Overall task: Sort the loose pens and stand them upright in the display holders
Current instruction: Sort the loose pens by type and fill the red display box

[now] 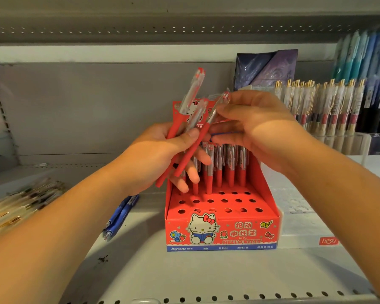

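A red Hello Kitty display holder (222,233) stands on the shelf, with several red pens (230,165) upright in its back row and open holes in front. My left hand (160,154) grips a small bunch of red pens (180,119) above the holder's left side. My right hand (257,130) pinches the clear upper end of one of those red pens (217,106), and a thin blue band (226,133) runs between its fingers. Two blue pens (121,213) lie loose on the shelf left of the holder.
A heap of clear gold-trimmed pens (20,205) lies at the far left. A clear stand full of gold-clipped pens (329,106) fills the right, with packaged blue pens (364,51) behind. A white box (312,229) sits right of the holder. The perforated shelf edge (228,298) runs along the front.
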